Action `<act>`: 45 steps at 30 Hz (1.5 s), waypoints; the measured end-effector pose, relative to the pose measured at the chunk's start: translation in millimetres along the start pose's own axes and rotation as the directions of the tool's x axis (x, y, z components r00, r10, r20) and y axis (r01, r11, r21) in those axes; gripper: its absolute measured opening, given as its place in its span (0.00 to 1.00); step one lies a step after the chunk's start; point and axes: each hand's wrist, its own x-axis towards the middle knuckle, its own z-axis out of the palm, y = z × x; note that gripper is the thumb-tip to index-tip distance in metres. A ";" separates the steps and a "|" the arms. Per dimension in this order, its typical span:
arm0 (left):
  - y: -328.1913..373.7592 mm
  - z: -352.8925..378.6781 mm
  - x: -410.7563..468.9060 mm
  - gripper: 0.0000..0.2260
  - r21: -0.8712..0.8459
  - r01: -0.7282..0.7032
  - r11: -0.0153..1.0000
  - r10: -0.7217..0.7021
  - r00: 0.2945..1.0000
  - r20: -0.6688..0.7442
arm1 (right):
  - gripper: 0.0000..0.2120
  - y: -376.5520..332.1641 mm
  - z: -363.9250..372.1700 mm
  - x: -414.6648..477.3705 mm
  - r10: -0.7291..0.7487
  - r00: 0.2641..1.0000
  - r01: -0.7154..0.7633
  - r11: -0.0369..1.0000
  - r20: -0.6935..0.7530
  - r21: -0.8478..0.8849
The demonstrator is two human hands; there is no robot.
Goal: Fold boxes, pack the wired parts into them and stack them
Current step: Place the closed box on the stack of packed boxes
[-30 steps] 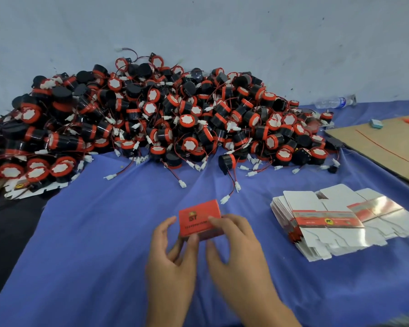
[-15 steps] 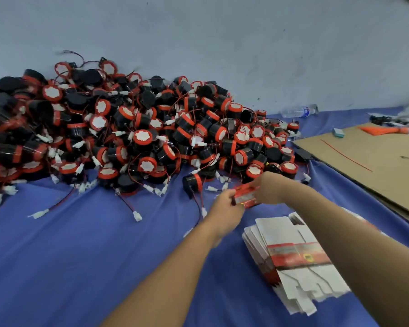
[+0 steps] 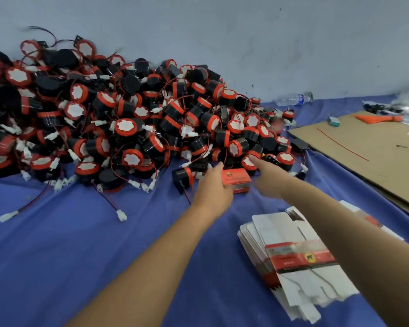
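Note:
A folded red box (image 3: 236,179) lies at the foot of a big heap of black-and-red wired parts (image 3: 128,119) on the blue cloth. My left hand (image 3: 214,187) grips the box from its left side. My right hand (image 3: 268,177) is stretched past the box, its forefinger touching a red-capped part (image 3: 248,162) at the heap's near edge. One black part (image 3: 182,177) lies on its side just left of my left hand. A stack of flat, unfolded white-and-red boxes (image 3: 291,256) lies near right, partly under my right forearm.
A brown cardboard sheet (image 3: 373,149) covers the table's right side, with an orange bundle (image 3: 376,118) and a small teal block (image 3: 333,121) on it. A plastic bottle (image 3: 293,99) lies by the wall. Loose wires with white plugs (image 3: 121,214) trail onto the cloth.
Both arms have reached forward from near my body to the heap, carrying the red box there. My right hand has let go of the box and now touches a part.

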 end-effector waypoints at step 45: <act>20.7 41.8 -199.8 0.18 -0.727 0.112 0.677 -0.046 0.993 0.111 | 0.35 31.7 4.4 -205.6 -0.082 0.996 0.078 0.987 0.025 0.140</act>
